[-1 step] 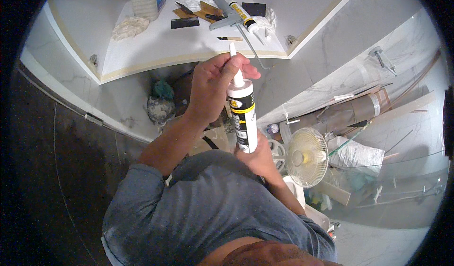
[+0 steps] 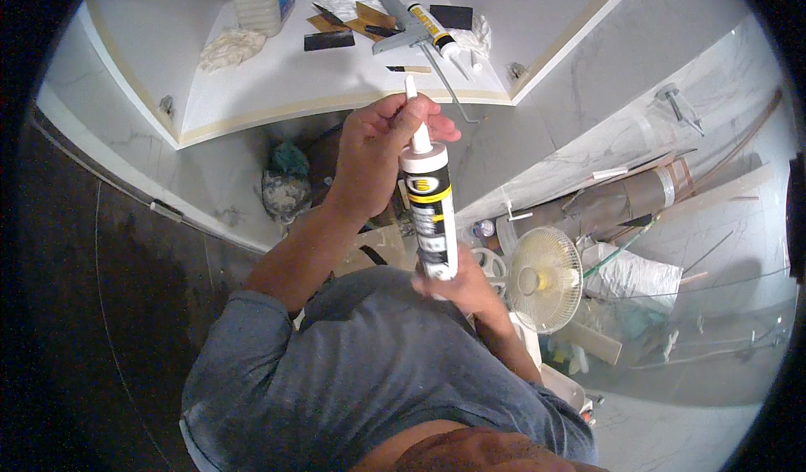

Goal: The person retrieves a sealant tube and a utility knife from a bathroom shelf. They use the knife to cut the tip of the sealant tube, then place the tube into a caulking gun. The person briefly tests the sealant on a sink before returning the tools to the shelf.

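A white sealant cartridge [image 2: 430, 212] stands nearly upright at picture centre, its slim white nozzle [image 2: 416, 119] pointing to twelve o'clock (tilted slightly toward eleven). A yellow-and-black label band wraps its upper body, with grey print lower down; its base points to six o'clock.

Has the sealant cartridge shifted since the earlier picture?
No. The sealant cartridge sits at the same spot against the white countertop edge, with the left hand on its nozzle and the right hand at its base.
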A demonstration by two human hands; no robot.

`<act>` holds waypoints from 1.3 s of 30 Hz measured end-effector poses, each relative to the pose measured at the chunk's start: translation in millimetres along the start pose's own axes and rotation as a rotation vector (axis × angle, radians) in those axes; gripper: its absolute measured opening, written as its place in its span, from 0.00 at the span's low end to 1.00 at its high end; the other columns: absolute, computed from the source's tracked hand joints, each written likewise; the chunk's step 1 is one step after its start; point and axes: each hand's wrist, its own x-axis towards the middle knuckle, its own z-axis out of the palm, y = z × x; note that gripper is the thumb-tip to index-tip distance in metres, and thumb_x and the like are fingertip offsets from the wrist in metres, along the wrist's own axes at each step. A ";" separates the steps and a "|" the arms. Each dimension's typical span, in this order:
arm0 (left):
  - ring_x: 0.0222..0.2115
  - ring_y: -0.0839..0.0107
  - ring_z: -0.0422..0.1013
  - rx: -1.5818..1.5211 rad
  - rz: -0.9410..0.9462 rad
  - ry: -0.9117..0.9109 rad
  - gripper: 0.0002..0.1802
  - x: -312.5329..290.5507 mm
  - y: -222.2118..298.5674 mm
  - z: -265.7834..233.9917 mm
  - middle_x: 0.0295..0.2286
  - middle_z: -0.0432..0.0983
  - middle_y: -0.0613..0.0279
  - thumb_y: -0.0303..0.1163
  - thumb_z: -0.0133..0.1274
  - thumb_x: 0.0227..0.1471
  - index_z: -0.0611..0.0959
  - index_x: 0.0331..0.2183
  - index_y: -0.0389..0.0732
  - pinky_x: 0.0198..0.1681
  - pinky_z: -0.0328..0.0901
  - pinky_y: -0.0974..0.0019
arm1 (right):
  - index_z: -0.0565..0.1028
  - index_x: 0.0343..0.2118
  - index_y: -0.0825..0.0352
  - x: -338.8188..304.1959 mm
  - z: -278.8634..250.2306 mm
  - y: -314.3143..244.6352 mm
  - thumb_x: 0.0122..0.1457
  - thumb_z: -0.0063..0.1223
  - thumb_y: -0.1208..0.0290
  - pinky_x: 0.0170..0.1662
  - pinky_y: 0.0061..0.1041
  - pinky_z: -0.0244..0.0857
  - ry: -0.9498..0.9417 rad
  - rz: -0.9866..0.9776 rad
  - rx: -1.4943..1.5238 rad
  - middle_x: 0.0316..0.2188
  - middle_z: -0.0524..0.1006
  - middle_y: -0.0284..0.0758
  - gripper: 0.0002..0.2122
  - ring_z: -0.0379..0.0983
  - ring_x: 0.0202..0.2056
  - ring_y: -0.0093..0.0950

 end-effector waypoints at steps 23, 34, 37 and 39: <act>0.34 0.63 0.81 -0.132 -0.052 -0.016 0.18 -14.9 6.6 -0.1 0.32 0.82 0.52 0.40 0.49 0.65 0.79 0.41 0.32 0.39 0.74 0.63 | 0.69 0.51 0.71 -6.8 2.0 -0.7 0.49 0.68 0.71 0.36 0.30 0.72 -0.617 0.086 0.808 0.31 0.79 0.42 0.26 0.79 0.31 0.34; 0.36 0.64 0.81 -0.136 -0.051 -0.020 0.18 -18.8 0.7 -9.9 0.35 0.82 0.52 0.39 0.50 0.65 0.80 0.43 0.32 0.41 0.73 0.67 | 0.72 0.45 0.68 -10.4 10.8 -4.6 0.44 0.71 0.77 0.33 0.27 0.70 -0.259 0.150 0.469 0.31 0.77 0.36 0.24 0.75 0.29 0.24; 0.36 0.65 0.80 -0.173 -0.036 -0.034 0.18 -20.1 -0.9 -7.8 0.35 0.82 0.53 0.39 0.50 0.65 0.79 0.44 0.31 0.41 0.73 0.66 | 0.72 0.47 0.70 -6.6 14.8 2.2 0.47 0.68 0.76 0.37 0.29 0.70 -0.085 -0.013 0.225 0.31 0.77 0.36 0.23 0.76 0.32 0.27; 0.35 0.66 0.80 -0.018 0.038 -0.010 0.17 -20.7 1.3 -4.6 0.34 0.81 0.54 0.38 0.50 0.65 0.79 0.44 0.32 0.41 0.73 0.66 | 0.71 0.48 0.71 1.5 33.0 -3.6 0.48 0.67 0.76 0.39 0.29 0.70 0.353 -0.227 -0.432 0.32 0.77 0.36 0.23 0.76 0.34 0.29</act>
